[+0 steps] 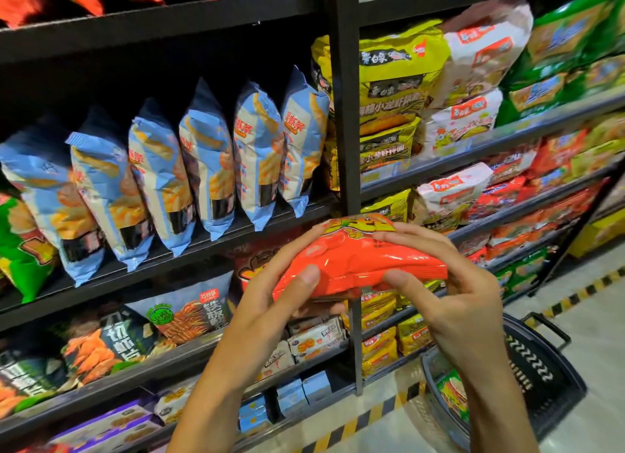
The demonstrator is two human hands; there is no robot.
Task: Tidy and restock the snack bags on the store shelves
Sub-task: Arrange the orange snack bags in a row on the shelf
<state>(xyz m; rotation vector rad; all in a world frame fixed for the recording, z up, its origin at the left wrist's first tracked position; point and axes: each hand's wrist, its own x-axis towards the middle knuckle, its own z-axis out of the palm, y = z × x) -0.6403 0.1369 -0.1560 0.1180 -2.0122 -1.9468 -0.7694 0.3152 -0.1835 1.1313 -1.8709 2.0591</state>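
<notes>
The black store shelves [159,249] hold a row of blue snack bags [206,161] at 10 o'clock. Both grips, left hand [280,293] and right hand [449,283], grasp 1 red snack bag [358,260] mid-air: restocking, likely; next it needs a matching slot.

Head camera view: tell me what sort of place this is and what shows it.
Most likely a shop aisle, in a grocery or convenience store. Black shelving holds rows of identical blue snack bags and stacked noodle packs, and a shopping basket sits on the floor. Both hands hold a red snack bag.
</notes>
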